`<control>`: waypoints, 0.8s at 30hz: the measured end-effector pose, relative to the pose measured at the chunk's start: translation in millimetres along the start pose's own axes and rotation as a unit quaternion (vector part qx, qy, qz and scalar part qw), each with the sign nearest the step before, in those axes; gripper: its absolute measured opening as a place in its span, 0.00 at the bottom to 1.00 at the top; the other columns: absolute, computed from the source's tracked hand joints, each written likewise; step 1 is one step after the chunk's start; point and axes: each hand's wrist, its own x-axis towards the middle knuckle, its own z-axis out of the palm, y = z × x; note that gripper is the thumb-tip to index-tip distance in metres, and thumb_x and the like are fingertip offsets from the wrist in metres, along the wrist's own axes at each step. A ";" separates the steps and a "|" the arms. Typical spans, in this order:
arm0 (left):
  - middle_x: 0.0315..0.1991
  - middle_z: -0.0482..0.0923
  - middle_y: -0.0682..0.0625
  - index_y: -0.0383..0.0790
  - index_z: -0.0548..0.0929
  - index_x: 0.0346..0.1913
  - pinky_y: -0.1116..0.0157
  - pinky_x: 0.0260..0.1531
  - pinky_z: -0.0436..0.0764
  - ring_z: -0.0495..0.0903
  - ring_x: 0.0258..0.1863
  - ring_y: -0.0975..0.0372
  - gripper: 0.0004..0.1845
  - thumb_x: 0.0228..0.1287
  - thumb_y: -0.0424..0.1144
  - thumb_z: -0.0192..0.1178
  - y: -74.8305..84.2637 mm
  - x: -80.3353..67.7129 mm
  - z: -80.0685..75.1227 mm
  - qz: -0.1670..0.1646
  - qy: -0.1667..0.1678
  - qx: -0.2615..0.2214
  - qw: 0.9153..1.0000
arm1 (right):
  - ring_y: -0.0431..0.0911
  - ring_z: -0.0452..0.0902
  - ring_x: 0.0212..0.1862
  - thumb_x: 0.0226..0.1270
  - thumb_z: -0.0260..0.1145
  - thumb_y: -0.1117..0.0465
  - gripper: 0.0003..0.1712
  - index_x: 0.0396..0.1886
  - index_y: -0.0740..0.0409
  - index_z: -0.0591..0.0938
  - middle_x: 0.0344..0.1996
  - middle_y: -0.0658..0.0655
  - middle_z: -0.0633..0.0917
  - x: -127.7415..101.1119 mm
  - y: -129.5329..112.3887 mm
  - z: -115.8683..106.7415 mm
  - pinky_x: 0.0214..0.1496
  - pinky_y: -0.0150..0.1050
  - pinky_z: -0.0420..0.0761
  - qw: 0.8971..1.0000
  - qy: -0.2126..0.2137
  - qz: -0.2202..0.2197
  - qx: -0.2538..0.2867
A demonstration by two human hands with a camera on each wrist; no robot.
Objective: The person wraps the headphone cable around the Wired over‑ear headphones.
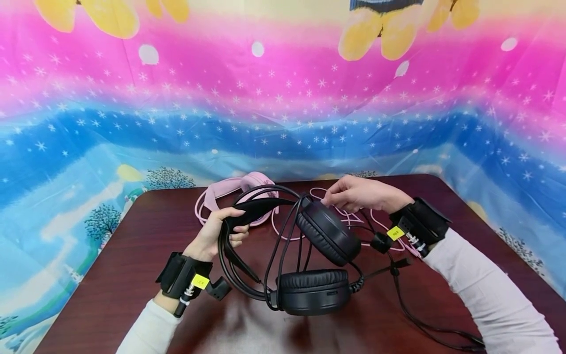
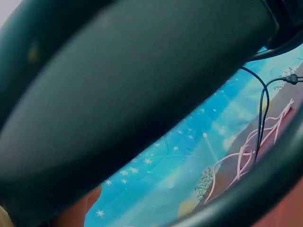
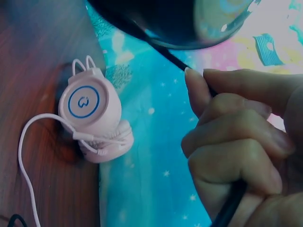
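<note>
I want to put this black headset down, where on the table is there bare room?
Bare wood shows along the table at its left side, beside the left hand, and at the near edge below the black headset. The middle and right are crowded by the pink headset and loose cables.

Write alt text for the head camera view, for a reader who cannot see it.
Two hands hold a black headset above a dark wooden table: the left hand grips its headband, the right hand pinches its black cable. A pink headset and its pink cable lie behind, before a colourful starry backdrop.
</note>
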 end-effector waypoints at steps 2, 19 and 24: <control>0.25 0.55 0.57 0.41 0.72 0.47 0.67 0.25 0.43 0.44 0.23 0.64 0.08 0.85 0.40 0.44 0.0 -0.4 -0.3 -0.003 0.003 0.003 1.000 | 0.35 0.55 0.22 0.84 0.58 0.63 0.12 0.40 0.62 0.86 0.22 0.44 0.65 -0.8 -3.4 1.8 0.28 0.29 0.57 1.000 0.009 -0.002 -0.010; 0.24 0.54 0.58 0.41 0.68 0.44 0.71 0.24 0.48 0.47 0.23 0.67 0.07 0.81 0.37 0.41 3.9 -1.1 8.6 -0.052 0.080 0.014 0.995 | 0.37 0.64 0.24 0.83 0.58 0.68 0.17 0.61 0.75 0.82 0.32 0.50 0.84 -9.7 -24.4 11.9 0.28 0.30 0.66 0.992 0.056 -0.042 -0.102; 0.23 0.55 0.58 0.41 0.67 0.45 0.71 0.24 0.50 0.48 0.23 0.67 0.07 0.81 0.37 0.39 5.9 -2.5 9.4 -0.053 0.092 0.029 0.994 | 0.38 0.76 0.23 0.81 0.63 0.68 0.14 0.58 0.74 0.84 0.40 0.64 0.94 -15.1 -31.3 11.8 0.27 0.30 0.72 0.987 0.074 -0.036 -0.138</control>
